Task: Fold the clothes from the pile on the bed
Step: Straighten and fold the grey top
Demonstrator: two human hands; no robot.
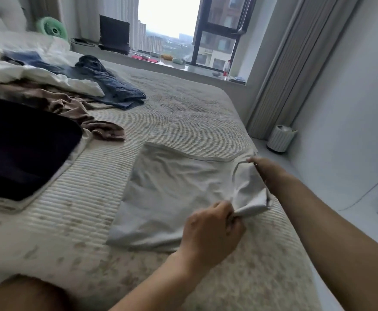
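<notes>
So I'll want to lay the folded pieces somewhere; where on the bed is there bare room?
The bed is bare beyond the grey garment, between the jeans and the right edge, and between the garment and the dark folded stack. The left is crowded with jeans, the brown garment and white bedding.

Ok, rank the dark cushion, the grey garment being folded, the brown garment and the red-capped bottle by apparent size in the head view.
1. Dark cushion and grey garment: about alike, and the cushion is cut off by the frame.
2. Brown garment.
3. Red-capped bottle: smallest, though farthest away.
</notes>
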